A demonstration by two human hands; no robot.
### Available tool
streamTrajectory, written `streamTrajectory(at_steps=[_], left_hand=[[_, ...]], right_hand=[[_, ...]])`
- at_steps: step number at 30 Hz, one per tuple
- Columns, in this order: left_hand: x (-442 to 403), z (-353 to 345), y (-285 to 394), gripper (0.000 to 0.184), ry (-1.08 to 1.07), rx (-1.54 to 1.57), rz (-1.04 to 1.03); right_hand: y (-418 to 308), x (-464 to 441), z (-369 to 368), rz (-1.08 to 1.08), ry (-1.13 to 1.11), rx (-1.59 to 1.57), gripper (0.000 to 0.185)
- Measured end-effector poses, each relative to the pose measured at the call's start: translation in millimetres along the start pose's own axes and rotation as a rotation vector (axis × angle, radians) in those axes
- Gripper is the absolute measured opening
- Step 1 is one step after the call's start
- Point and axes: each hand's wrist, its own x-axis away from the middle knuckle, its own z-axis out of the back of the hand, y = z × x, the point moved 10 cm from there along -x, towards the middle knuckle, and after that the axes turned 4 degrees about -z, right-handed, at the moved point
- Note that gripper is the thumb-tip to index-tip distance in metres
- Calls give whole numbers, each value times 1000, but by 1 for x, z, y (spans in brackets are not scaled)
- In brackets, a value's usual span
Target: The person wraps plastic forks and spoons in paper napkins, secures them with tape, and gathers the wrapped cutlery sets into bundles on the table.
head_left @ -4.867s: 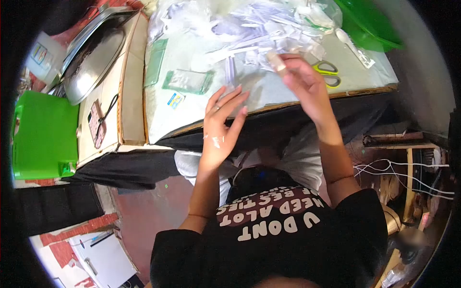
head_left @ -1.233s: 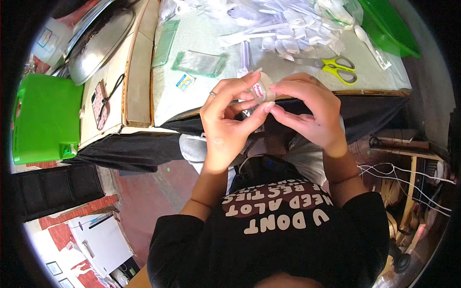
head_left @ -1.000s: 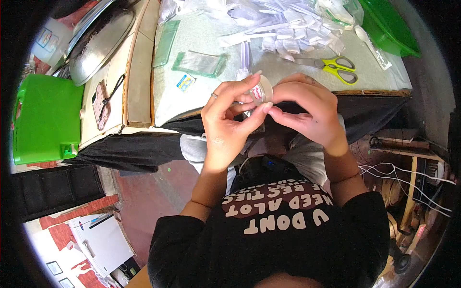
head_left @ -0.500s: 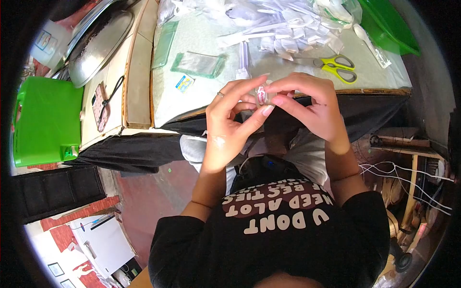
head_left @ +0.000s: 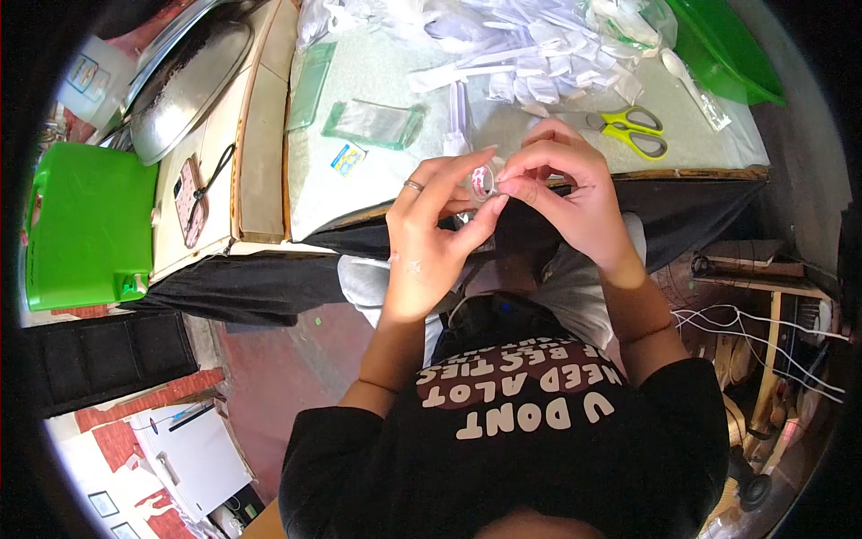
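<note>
Between the thumb and fingers of my left hand (head_left: 422, 234) is a small clear tape roll (head_left: 482, 181) with red and white print inside its ring. My right hand (head_left: 579, 184) pinches at the roll's right edge with thumb and forefinger; whether a tape end is between them is too small to see. Both hands are just above the table's front edge. Beyond them lie a wrapped white plastic utensil (head_left: 459, 117), a stack of clear plastic bags (head_left: 373, 124), a small blue and yellow card (head_left: 347, 160) and yellow-green scissors (head_left: 611, 120).
A heap of wrapped white plastic utensils (head_left: 548, 58) covers the table's back, near a wrapped spoon (head_left: 690, 83) and a green basin (head_left: 727, 54). To the left are a phone (head_left: 189, 202), a green case (head_left: 90, 225) and a large metal pan (head_left: 193, 99).
The tape roll has turned so its open ring faces the camera more. My right hand has shifted slightly, its fingers more curled and pinching at the roll's edge.
</note>
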Motion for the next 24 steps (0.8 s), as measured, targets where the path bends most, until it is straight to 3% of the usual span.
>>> streamTrajectory(at_steps=[18, 24], left_hand=[[2, -2, -10, 47, -24, 3, 4], [10, 8, -42, 48, 5, 34, 304]], right_hand=[[32, 14, -14, -224, 88, -192, 7], [23, 12, -10, -196, 9, -101, 7]])
